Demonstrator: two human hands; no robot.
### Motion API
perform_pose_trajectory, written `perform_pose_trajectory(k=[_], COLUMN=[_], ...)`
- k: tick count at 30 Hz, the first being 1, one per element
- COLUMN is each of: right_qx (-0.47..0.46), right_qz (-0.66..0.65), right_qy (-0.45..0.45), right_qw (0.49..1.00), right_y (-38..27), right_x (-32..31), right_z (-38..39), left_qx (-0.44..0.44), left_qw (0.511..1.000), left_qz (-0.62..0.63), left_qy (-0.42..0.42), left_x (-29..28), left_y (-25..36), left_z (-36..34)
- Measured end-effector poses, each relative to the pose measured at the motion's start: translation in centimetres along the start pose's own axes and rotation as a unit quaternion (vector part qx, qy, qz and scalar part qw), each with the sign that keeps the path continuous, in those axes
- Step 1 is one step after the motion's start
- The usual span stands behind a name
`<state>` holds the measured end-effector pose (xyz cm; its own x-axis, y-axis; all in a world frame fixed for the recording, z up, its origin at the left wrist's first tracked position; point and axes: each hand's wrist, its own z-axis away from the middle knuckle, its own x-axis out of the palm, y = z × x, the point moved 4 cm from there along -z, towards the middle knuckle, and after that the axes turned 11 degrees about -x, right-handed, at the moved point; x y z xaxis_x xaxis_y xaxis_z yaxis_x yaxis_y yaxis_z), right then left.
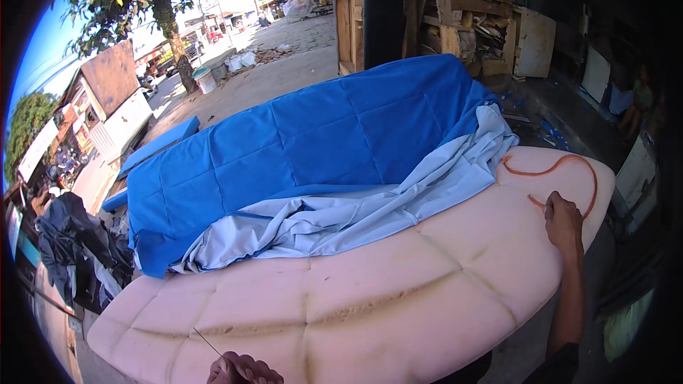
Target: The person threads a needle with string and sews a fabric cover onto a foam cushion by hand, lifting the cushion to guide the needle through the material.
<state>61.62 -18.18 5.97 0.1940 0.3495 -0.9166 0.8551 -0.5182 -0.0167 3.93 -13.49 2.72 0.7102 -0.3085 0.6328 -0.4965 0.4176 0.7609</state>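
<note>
A long slab of pale pink foam (pixel 398 277), creased by brownish, stained grooves, lies across the front. Over its far side is a blue quilted fabric cover (pixel 313 135), its light blue underside (pixel 341 217) folded back in wrinkles. At the lower edge my left hand (pixel 245 370) is closed on a long thin needle (pixel 207 342) that points up and to the left. My right hand (pixel 563 222), at the foam's right end, pinches an orange-brown cord (pixel 535 173). The cord curls in a loose loop on the foam, with a short end sticking out past my fingers.
Dark crumpled cloth (pixel 78 242) hangs at the left, near a blue flat panel (pixel 160 144). Behind stand a white bucket (pixel 205 81), a tree (pixel 167 14) and wooden crates (pixel 473 14). A person (pixel 639 99) sits in shade at the far right.
</note>
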Motion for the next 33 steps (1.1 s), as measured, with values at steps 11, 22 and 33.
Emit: perform_pose_trajectory(k=[11, 22, 33], right_qx=[-0.326, -0.181, -0.161], right_qz=[-0.546, -0.522, -0.57], right_qy=[-0.033, 0.077, -0.081], right_qw=[0.771, 0.83, 0.802], right_y=[-43.6, -55.1, -59.8], right_x=[-8.0, -12.0, -11.9], right_z=[13.1, 19.5, 20.7], left_qx=[-0.193, -0.062, 0.083], left_qw=[0.966, 0.957, 0.932], left_qz=[-0.156, -0.248, -0.312], left_qy=[-0.068, -0.138, -0.168], left_x=[-8.7, -12.9, -16.5], left_y=[10.0, 16.4, 17.0], left_z=[-4.7, -5.0, -1.2])
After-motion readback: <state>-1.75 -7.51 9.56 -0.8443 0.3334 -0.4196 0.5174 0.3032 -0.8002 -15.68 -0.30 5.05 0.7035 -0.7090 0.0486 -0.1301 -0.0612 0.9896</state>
